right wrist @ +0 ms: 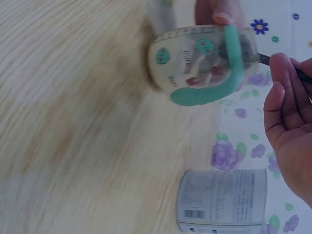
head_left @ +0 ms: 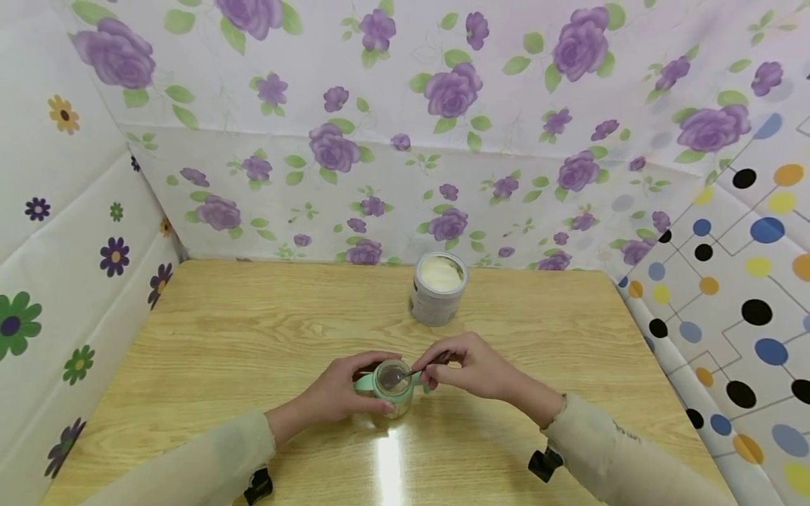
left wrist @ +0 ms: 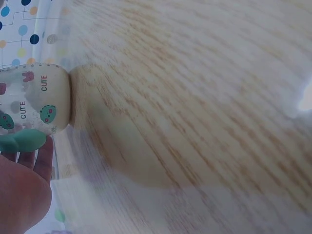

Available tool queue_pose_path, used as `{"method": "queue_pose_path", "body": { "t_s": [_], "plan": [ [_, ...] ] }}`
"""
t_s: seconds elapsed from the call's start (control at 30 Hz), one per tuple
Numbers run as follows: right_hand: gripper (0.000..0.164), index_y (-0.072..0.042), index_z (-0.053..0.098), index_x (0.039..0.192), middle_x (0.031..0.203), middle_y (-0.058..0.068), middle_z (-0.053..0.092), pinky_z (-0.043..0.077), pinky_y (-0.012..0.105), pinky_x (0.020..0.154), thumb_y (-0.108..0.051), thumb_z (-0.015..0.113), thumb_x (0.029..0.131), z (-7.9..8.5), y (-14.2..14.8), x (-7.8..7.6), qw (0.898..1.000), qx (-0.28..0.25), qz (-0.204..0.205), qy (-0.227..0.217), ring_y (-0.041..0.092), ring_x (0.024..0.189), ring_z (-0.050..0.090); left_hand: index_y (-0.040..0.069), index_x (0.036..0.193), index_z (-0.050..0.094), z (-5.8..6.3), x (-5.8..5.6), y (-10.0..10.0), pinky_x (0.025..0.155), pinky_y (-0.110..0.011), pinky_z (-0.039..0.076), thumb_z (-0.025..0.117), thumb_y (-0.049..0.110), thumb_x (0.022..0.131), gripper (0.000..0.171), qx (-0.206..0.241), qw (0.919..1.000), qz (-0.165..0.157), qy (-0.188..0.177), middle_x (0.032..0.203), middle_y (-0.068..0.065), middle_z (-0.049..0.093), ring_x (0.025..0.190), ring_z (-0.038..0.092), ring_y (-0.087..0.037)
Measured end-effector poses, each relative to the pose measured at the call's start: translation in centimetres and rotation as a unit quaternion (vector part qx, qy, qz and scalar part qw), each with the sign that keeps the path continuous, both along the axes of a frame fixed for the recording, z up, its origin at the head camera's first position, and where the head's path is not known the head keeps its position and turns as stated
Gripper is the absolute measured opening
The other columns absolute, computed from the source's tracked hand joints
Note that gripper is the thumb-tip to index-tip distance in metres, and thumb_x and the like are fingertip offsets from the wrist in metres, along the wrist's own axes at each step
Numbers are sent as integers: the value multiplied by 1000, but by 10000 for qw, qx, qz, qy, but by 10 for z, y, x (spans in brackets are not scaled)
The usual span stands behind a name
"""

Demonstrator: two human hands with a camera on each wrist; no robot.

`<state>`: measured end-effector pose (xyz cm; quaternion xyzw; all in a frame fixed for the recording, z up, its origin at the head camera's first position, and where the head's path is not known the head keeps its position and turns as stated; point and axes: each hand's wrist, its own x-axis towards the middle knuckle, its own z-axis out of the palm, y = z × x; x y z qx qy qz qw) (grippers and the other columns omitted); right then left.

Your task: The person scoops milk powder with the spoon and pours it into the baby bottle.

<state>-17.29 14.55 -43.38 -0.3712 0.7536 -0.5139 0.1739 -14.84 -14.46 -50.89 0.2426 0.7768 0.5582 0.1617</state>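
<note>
On the table stands a clear baby bottle (head_left: 401,409) with green handles, no lid on it, and "CUTE" and small cartoon prints on its side. My left hand (head_left: 334,390) grips it from the left, with fingers behind and thumb in front. A spoon (head_left: 414,372) is pinched by the fingertips of my right hand (head_left: 476,368); it slants down into the bottle's mouth, and its dark handle shows in the right wrist view. What the bottle holds is hard to make out. In the left wrist view, fingers (left wrist: 45,158) show beside a green handle (left wrist: 30,140).
An open can (head_left: 434,303) filled with pale powder stands farther back on the wooden table (head_left: 266,316), behind the bottle. Flowered cloth (head_left: 392,169) hangs along the far edge, with patterned cloth on both sides. A bright reflection lies in front of the bottle.
</note>
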Motion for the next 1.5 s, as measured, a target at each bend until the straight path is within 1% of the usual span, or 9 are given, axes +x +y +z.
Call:
{"method": "queue_pose_path", "body": {
  "t_s": [0.17,0.43,0.7,0.8,0.97,1.2,1.27,1.37,1.5],
  "plan": [
    [22,-4,81,114,95,11,80,66,39,78,-3,60,105,0,0,-1,9999,80,-30,-126,17,81,76,17,153,60,0,0,-1,111,-34,52,94,28,86,76,-34,10000,10,16,141,5,68,128,65,-18],
    [23,0,80,113,94,20,78,67,43,78,-2,58,106,2,1,-1,9990,-244,-102,-347,20,80,76,19,152,61,1,1,-1,112,-35,51,94,27,86,75,5,10000,3,43,140,5,69,129,65,-20],
    [28,12,73,117,93,12,78,66,40,79,-10,57,111,4,2,0,9841,-849,-880,-1287,18,79,74,17,152,61,-1,0,-1,113,-36,51,94,26,86,75,53,9999,-21,121,142,4,68,131,63,-22],
    [30,10,73,117,91,5,77,65,33,79,-13,55,112,4,4,-3,9667,-1309,-1153,-1873,14,78,73,16,149,63,-2,0,-1,110,-36,53,94,28,86,72,10,9997,10,231,140,-1,69,129,65,-27],
    [28,-5,77,113,89,-1,78,62,24,78,-15,51,114,9,13,-11,9238,-2164,-1480,-2790,9,78,72,13,150,61,-1,1,-1,112,-38,52,93,27,87,72,43,9999,-37,128,141,-8,69,131,64,-33],
    [34,-6,77,112,86,0,78,60,21,77,-13,44,116,19,30,-32,8672,-2936,-2032,-3471,7,75,70,13,154,59,2,2,-1,114,-35,49,93,26,86,77,88,9999,-85,-36,145,-5,67,135,62,-31],
    [33,-5,76,113,86,1,78,60,21,77,-13,44,117,21,34,-39,8586,-3056,-2204,-3476,8,75,70,14,154,59,2,2,-1,113,-35,49,93,26,86,77,89,9999,-84,-28,145,-4,67,134,62,-31],
    [31,-5,74,117,88,0,78,60,21,80,-16,45,117,22,40,-52,8621,-3013,-2404,-3290,9,77,71,19,153,60,1,2,-1,113,-34,50,94,26,86,75,84,9999,-77,-19,145,-3,67,134,63,-30],
    [28,-5,71,123,92,-1,79,59,21,82,-20,49,116,19,47,-71,8824,-2706,-2663,-2780,8,82,73,24,152,61,1,1,-1,113,-33,50,94,26,86,74,88,9999,-50,-9,144,1,67,134,63,-29]
  ]
}}
